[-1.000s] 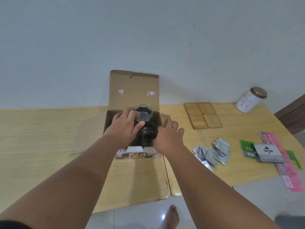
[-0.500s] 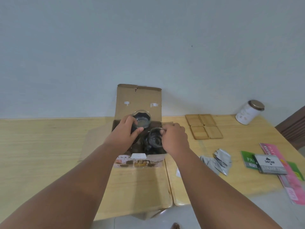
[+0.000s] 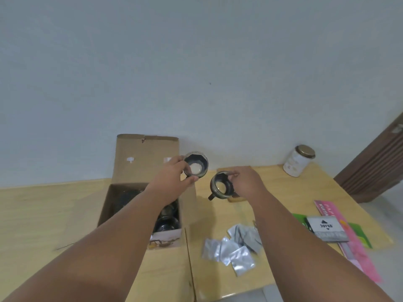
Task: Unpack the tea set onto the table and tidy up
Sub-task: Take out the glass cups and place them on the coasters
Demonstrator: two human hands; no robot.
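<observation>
An open cardboard box (image 3: 122, 197) stands on the wooden table (image 3: 32, 216), its lid flap up against the wall. Dark glass cups remain inside the box (image 3: 166, 221). My left hand (image 3: 172, 177) grips a dark glass cup (image 3: 196, 167) lifted above the box's right edge. My right hand (image 3: 246, 182) holds a second dark cup (image 3: 220, 186) with a small handle, in the air just right of the box. Both cups tilt their mouths toward the camera.
Silver sachets (image 3: 233, 247) lie on the table in front of my right arm. A white jar with a gold lid (image 3: 297, 161) stands at the back right. Green, grey and pink packets (image 3: 333, 229) lie by the right edge. Wooden coasters (image 3: 235, 199) are mostly hidden under my right hand.
Both hands have lifted a cup each out of the box and moved them up and to the right. The camera has tilted upward.
</observation>
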